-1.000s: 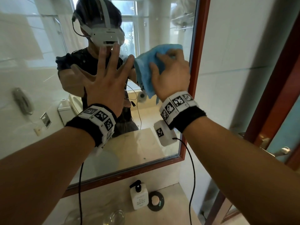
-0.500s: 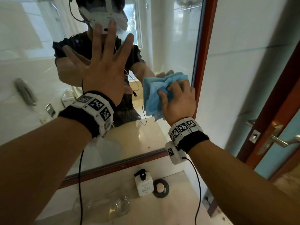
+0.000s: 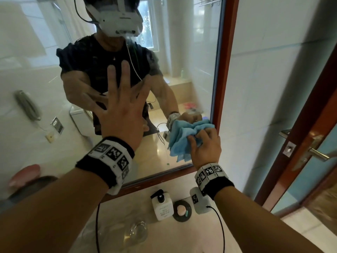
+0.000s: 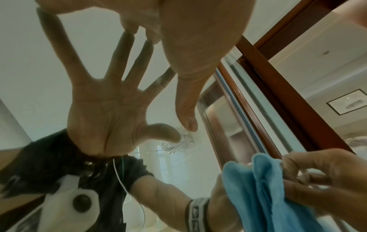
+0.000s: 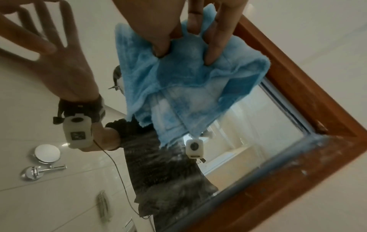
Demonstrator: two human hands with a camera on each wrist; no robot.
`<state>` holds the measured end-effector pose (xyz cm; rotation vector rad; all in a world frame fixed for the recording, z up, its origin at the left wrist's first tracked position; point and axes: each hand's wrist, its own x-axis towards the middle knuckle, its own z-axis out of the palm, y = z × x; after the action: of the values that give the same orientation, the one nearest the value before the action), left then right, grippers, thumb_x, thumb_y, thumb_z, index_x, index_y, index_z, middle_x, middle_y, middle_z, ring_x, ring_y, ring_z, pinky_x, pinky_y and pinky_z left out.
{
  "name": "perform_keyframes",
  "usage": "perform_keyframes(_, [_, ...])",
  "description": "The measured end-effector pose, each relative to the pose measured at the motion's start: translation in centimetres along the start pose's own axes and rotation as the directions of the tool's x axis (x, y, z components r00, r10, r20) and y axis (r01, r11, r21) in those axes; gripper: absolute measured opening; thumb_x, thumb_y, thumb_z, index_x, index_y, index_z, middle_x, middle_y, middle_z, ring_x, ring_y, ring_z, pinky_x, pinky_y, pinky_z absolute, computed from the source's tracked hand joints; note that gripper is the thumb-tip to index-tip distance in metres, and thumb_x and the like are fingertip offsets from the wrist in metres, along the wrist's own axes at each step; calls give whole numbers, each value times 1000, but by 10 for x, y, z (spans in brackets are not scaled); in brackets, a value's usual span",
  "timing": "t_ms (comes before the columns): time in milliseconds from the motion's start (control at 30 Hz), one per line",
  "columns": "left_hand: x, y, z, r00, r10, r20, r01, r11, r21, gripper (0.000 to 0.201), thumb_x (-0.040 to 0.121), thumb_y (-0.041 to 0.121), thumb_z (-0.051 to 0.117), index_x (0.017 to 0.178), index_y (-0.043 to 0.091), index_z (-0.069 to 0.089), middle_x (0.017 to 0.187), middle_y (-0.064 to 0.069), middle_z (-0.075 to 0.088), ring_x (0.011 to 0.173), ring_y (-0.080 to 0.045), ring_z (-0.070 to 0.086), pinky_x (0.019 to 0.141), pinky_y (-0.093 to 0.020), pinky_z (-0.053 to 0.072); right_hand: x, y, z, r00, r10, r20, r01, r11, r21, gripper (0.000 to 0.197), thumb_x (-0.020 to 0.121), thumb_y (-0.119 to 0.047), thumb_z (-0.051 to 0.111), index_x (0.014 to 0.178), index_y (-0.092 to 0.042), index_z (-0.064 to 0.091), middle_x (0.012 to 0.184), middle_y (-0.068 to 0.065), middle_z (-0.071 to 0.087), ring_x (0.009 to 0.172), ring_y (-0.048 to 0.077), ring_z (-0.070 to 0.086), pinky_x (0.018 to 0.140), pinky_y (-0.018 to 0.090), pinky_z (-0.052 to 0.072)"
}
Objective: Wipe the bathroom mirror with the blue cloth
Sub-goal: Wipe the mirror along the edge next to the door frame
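The bathroom mirror (image 3: 191, 57) hangs in a red-brown wooden frame (image 3: 225, 57). My right hand (image 3: 204, 145) bunches the blue cloth (image 3: 184, 139) in its fingers and holds it against the glass near the lower right corner. In the right wrist view the blue cloth (image 5: 184, 75) hangs down over the glass, pinched by my fingertips (image 5: 210, 58). My left hand (image 3: 122, 106) lies flat on the glass with its fingers spread, left of the cloth. The left wrist view shows that palm (image 4: 198, 39) above its reflection, with the cloth (image 4: 264, 188) at the lower right.
A white pump bottle (image 3: 162, 205), a round dark soap dish (image 3: 182, 209) and a clear glass (image 3: 135, 232) stand on the beige counter (image 3: 182, 238) below the mirror. A door with a metal handle (image 3: 317, 154) stands to the right beyond a tiled wall (image 3: 273, 88).
My right hand has slid the cloth down the right side of the mirror, from near the top to the lower corner. The left hand stays flat on the glass.
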<state>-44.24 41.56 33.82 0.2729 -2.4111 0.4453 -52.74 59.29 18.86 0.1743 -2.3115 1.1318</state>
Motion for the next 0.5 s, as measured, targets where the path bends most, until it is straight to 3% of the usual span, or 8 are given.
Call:
perform_keyframes(133, [-4, 3, 9, 1000, -2, -13, 2, 1000, 15, 131, 57, 43, 89, 155, 43, 2, 164, -10, -10, 151, -36, -5, 97, -82, 18, 3, 0, 0, 1000, 18, -21, -16, 995, 94, 23, 85, -35, 70, 89, -13, 66, 110, 3, 54, 94, 15, 45, 77, 25, 42])
perform_keyframes(233, [-4, 4, 9, 1000, -1, -20, 1, 1000, -4, 128, 59, 43, 88, 154, 44, 2, 164, -11, -9, 151, -36, -4, 98, -83, 14, 5, -4, -1, 997, 57, -46, -48, 982, 183, 19, 82, -32, 74, 87, -14, 69, 108, 1, 55, 95, 19, 53, 83, 30, 50])
perform_keyframes(367, [-6, 3, 9, 1000, 2, -15, -2, 1000, 8, 129, 57, 44, 88, 154, 44, 3, 164, -11, -7, 151, -36, -3, 98, -83, 13, 14, -17, -8, 995, 63, -80, -44, 975, 219, 18, 82, -31, 74, 87, -15, 69, 107, 0, 55, 96, 20, 56, 85, 33, 53])
perform_keyframes(500, [-5, 1, 11, 1000, 9, -18, -9, 1000, 6, 128, 59, 44, 87, 154, 45, 2, 164, -11, -7, 151, -35, -2, 97, -82, 12, 40, -42, -24, 975, 13, -221, 44, 967, 250, 18, 80, -33, 74, 79, -15, 70, 100, 0, 58, 90, 15, 57, 77, 21, 44])
